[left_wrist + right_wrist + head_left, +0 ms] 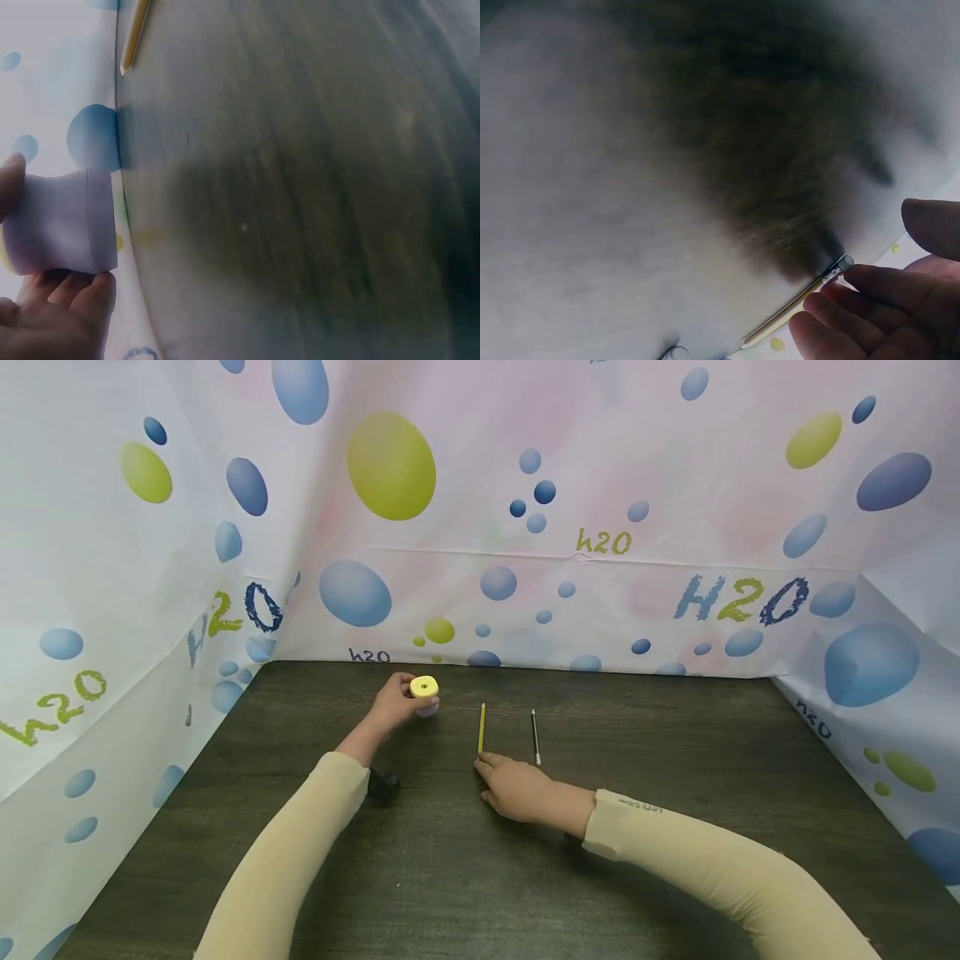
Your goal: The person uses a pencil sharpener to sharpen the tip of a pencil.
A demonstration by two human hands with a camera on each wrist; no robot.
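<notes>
My left hand (393, 703) grips a small round container with a yellow top (424, 686) that has a dark hole in its middle. Its pale, smooth side (64, 221) shows in the left wrist view, between thumb and fingers. A yellow pencil (482, 727) lies on the dark table, its tip facing the back wall. At the pencil's near end rests my right hand (519, 789), fingers extended; in the right wrist view the forefinger touches that end and the thumb stands apart. Right of the pencil lies a thin dark stick with a white near end (536, 739), untouched.
The dark wood-grain table (675, 743) ends at a white sheet (465, 510) printed with coloured bubbles, hung behind and along both sides. By the left wrist a small black object (383, 785) shows, partly hidden by the sleeve.
</notes>
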